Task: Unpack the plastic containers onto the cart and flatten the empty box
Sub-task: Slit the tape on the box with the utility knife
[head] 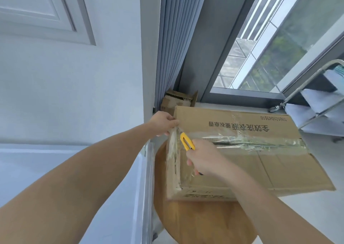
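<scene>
Large cardboard box (260, 165) sits on a round wooden tabletop (195, 223), top flaps down, upside-down printed text on the far flap. Wrinkled clear packing tape (251, 141) runs along the top seam and down the left end of the box. Left hand (163, 123) is at the box's far-left top corner, grip pinching a loose strip of the tape. Right hand (202, 160) is over the left end of the top, grip clenched round a yellow box cutter (187, 141). Cutter's front end sits at the tape near the left edge; blade not visible. Metal-frame cart (297, 111) with white shelves stands right of the box, by the window (270, 57). Smaller open cardboard box (178, 99) sits behind the big one, beside the grey curtain (175, 48).
</scene>
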A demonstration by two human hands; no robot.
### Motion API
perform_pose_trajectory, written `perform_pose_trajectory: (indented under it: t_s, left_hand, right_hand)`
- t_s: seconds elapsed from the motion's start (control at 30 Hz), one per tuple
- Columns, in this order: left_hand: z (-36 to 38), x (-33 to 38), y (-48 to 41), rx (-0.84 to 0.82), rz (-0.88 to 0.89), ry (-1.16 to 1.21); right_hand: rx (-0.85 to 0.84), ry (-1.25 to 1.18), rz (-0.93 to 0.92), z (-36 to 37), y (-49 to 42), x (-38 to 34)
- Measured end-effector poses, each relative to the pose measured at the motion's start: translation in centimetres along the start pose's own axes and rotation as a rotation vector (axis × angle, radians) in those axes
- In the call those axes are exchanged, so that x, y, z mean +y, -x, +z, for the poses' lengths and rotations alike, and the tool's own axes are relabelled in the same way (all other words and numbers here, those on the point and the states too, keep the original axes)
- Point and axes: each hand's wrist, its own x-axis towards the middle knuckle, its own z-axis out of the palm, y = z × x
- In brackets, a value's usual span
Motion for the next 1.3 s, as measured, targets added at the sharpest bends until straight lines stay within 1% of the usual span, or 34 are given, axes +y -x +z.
perform_pose_trajectory:
  t_s: [0.1,0.27,0.37,0.47,0.53,0.77,1.13,1.3]
  left_hand:
    - [0.1,-0.3,-0.2,0.007,-0.031,0.033]
    - [0.1,0.3,-0.4,0.002,-0.024,0.002]
    - [0.2,0.1,-0.6,-0.005,-0.021,-0.016]
    - [0.3,-0.1,-0.7,-0.019,-0.009,-0.031]
    - [0.3,-0.3,-0.6,-0.036,-0.009,-0.032]
    - [0.1,-0.5,-0.5,-0.051,0.013,-0.049]
    - [0.5,-1.0,-0.5,-0.017,0.024,-0.006]
    - [0.7,-1.0,-0.7,-0.003,0.029,0.006]
  right_hand:
    - [-0.027,0.085,0.026,0.4,-0.2,-0.7]
    - [0.050,0.057,0.062,0.7,-0.4,-1.4]
    - [0.027,0.075,0.077,0.6,-0.2,-1.7]
    - [-0.011,0.147,0.093,0.4,0.2,-2.2]
    - [0.015,0.191,0.089,0.6,0.2,-2.3]
    - [0.051,0.056,0.114,0.8,-0.5,-2.5]
    - [0.022,0.027,0.124,0.7,-0.3,-2.7]
    - [-0.003,0.073,0.120,0.3,0.3,-2.6]
